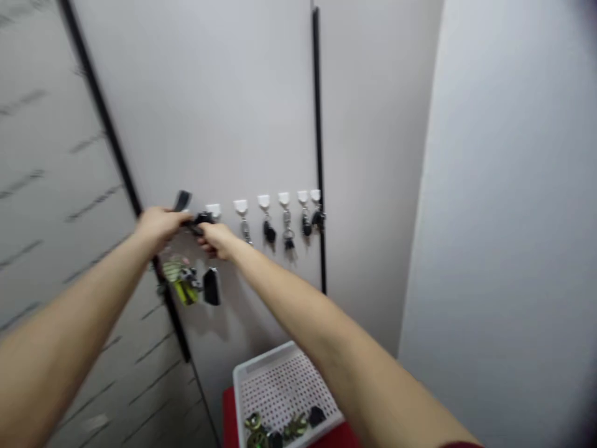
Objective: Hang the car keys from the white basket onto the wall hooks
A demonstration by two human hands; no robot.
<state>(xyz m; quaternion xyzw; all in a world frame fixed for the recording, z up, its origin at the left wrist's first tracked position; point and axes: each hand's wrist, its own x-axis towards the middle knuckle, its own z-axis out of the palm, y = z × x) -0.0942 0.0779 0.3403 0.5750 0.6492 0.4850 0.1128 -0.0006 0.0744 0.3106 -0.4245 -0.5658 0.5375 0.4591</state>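
A black strap (183,200) is pinched between the thumb and fingers of the left hand (161,224), its upper end left sticking out above the knuckles. By the right hand (217,240), set just beside it, a dark clump (204,218) is gripped with the fingers curled in; whether clump and strap are joined cannot be told through the blur. Both are held in front of the pale door (233,112), just beside the leftmost white hook (213,210), which is partly covered by the clump.

Just below the hands, a green and yellow charm (186,291) and a black tag (211,287) are seen hanging; what they are hung from is hidden by the hands. To the right, five more hooks (263,201) are lined up, and keys (269,231) are hung from them on metal clips. The nearest clip (245,231) is partly hidden by the right forearm. The rightmost keys are overlapped with a long black handle (318,124).

Below, a white basket (275,381) with a holed bottom is rested on something red (229,414); brassy pieces (295,427) and dark pieces (317,415) are gathered at its near end. At the left, a panel (41,214) is marked with dark streaks.
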